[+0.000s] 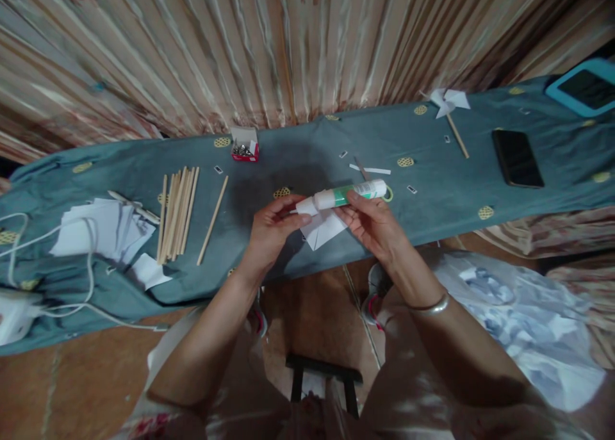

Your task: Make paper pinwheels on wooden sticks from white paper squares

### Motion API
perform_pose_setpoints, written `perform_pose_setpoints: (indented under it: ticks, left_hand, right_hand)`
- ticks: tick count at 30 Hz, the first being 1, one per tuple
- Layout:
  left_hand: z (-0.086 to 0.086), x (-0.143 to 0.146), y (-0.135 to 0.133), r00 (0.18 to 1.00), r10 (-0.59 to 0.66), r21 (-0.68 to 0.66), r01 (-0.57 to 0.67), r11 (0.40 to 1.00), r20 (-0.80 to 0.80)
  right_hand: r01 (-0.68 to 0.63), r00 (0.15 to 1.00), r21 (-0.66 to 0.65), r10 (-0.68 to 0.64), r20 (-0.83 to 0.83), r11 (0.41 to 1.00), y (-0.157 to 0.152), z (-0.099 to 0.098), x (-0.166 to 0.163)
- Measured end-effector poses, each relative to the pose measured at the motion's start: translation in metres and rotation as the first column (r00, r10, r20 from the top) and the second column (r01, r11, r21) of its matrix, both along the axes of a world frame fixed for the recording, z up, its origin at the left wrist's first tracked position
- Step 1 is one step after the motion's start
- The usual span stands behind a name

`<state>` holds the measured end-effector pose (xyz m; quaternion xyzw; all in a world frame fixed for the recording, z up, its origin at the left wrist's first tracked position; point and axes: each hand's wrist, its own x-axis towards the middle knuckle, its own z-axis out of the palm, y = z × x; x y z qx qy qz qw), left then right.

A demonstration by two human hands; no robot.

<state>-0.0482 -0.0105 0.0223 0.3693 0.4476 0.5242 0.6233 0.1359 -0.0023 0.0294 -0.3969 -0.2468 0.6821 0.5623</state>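
Note:
A white glue bottle (341, 196) with a green label lies level between my hands, above the table. My right hand (372, 219) is closed around its body, thumb on top. My left hand (276, 225) pinches the white cap (306, 206) at the bottle's left end; whether cap and bottle are joined I cannot tell. Just below the bottle is a folded white paper (324, 230), partly covered by my right fingers. Behind the bottle, a thin blade (360, 168) and a green loop handle (389, 194), apparently scissors, show in part beside a white paper strip (377, 170).
Several wooden sticks (177, 216) lie left, with one stick (213, 221) apart, near white paper sheets (103, 228) and a white cable (91, 260). A red box of pins (245, 146) stands behind. Rightward are a paper pinwheel (449, 104), a phone (517, 158) and a plastic bag (523, 325).

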Motion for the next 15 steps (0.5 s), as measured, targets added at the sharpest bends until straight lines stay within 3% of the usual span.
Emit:
perform_pose_setpoints:
  ticks: [15]
  left_hand:
    - [0.0016,0.005,-0.0014,1.0,0.0,0.031,0.0,1.0,-0.007]
  right_hand:
    - [0.003,0.997,-0.002,-0.003,0.081,1.0,-0.0052,0.0058,0.0006]
